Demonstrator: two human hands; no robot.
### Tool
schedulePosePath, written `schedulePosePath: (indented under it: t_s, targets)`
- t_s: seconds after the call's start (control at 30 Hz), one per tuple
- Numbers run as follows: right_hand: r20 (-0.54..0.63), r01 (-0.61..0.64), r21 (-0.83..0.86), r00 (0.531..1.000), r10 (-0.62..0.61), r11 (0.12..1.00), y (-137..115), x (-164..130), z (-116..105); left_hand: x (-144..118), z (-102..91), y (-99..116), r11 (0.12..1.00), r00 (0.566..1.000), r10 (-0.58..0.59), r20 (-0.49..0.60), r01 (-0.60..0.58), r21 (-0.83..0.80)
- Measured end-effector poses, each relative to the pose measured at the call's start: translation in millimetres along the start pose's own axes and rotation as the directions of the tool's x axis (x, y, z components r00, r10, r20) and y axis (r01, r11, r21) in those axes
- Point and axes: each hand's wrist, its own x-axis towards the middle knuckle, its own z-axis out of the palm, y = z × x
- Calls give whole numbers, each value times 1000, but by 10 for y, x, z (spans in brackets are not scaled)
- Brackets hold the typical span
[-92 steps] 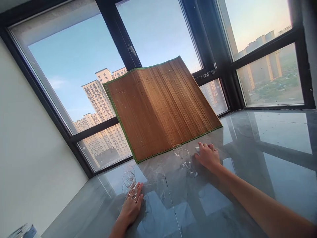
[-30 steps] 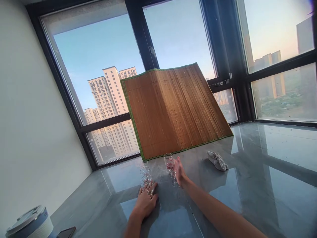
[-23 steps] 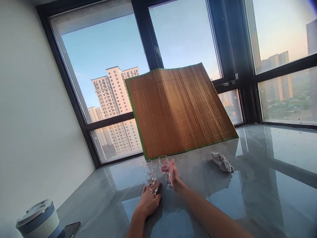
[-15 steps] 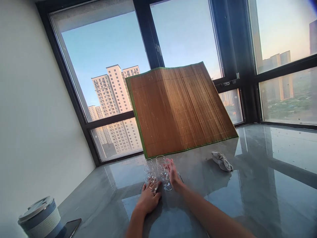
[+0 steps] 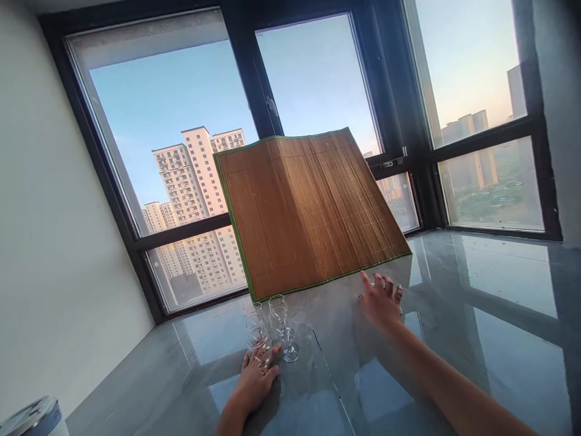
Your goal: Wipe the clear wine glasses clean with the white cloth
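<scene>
— Windows ran along the far side, a bamboo mat leaning against them on the glossy grey surface. Where were your hands?

— My left hand lay flat near me, fingers spread loosely, its fingertips touching the base of the nearest stemmed glass. It gripped nothing.

— And the other?

— My right hand hovered farther out and to the right, fingers apart, holding nothing. I couldn't tell what lay under it.

— How were the glasses set?

— As a tight cluster of small glasses, just left of centre, rims almost touching, upright.

— What worried you?

— I judged them top-heavy on thin stems. A nudge from my left fingers could have tipped the nearest into the rest, and that slick surface would have let them slide. A lidded cup sat at the near left corner, well apart.
</scene>
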Motion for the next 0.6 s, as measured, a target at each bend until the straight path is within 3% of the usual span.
schedulePosePath:
  t_s: [0.23,0.37,0.6]
  targets:
    - [187,-24,-90,982,41,996,146,-6,277,-33,-33,34,1000,1000,-9,13,9,-19]
    - [301,38,-91,954,-9,995,172,9,317,-33,-48,35,1000,1000,-10,18,11,-25]
    - [338,104,-78,938,-72,991,155,43,339,-26,40,-69,1000,1000,3,-18,-3,-21]
